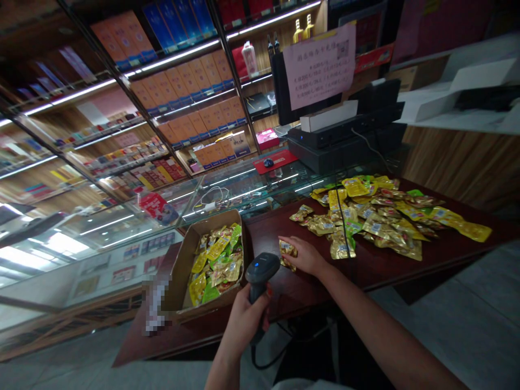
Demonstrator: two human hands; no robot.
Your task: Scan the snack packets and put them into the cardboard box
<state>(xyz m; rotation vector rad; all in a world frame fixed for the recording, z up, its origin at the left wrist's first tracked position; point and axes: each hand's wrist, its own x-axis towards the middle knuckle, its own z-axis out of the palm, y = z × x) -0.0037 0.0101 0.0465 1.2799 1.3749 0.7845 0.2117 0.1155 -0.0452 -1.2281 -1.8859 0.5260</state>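
Observation:
My left hand (247, 313) is wrapped round the handle of a black barcode scanner (262, 267), whose head shows a small blue light. In my right hand (304, 257) is a small gold snack packet (287, 249), pinched over the dark red tabletop just right of the scanner head. To the left stands an open cardboard box (175, 281) holding many yellow, gold and green packets (219, 244). A loose heap of similar packets (377, 216) spreads over the table's right side.
Behind the table runs a glass display counter (239, 187) with a computer mouse (268, 162) on a red mat. A monitor (279, 89) bearing a paper sign and a black cash drawer (325, 154) stand there. A thin dark cable crosses the heap. Stocked shelves fill the back wall.

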